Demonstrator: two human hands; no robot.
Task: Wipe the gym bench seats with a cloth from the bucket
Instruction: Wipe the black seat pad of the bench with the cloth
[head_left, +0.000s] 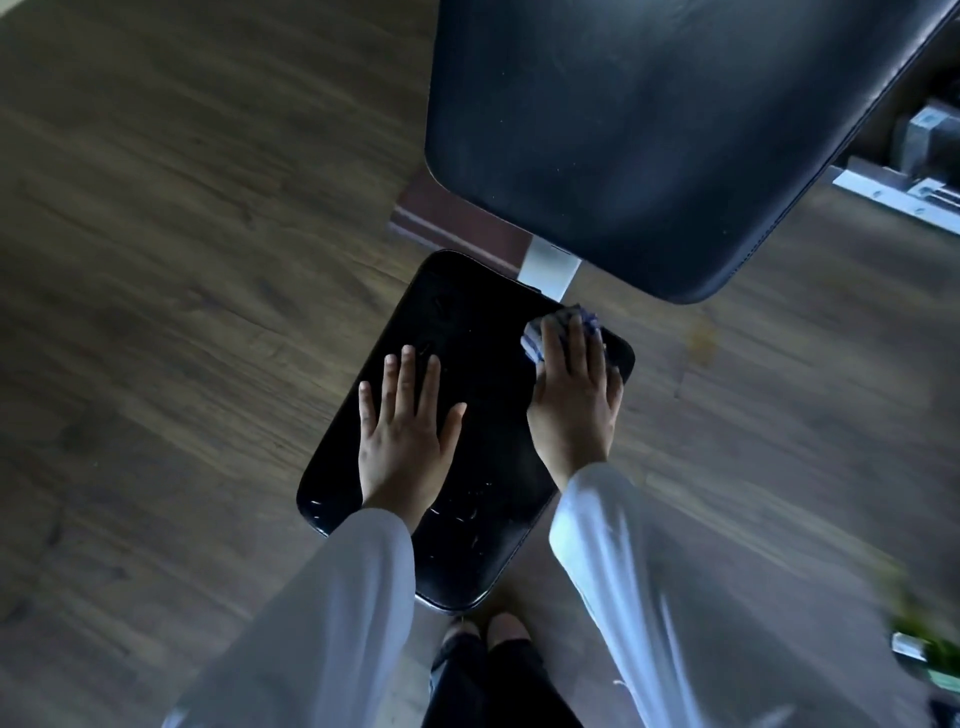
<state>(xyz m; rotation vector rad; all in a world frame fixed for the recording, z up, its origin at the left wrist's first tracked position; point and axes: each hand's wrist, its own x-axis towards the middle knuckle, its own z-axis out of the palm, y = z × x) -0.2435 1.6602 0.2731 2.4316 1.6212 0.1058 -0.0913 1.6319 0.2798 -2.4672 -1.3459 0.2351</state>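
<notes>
Your white sleeves (332, 597) reach down over the black seat pad (483, 322). Your left hand (405, 431) lies flat with fingers spread, probably bracing you. Your right hand (574, 395) presses the bunched blue-and-white cloth (535, 338) onto the pad's far right corner, just below the backrest (649, 130). No bucket is in view.

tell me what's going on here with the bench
A person is wiping the small black seat pad of a gym bench. The right hand presses a bunched cloth onto the pad's far right corner, while the left hand rests flat on the pad, fingers spread. The larger back pad lies beyond, untouched at this moment.
</notes>
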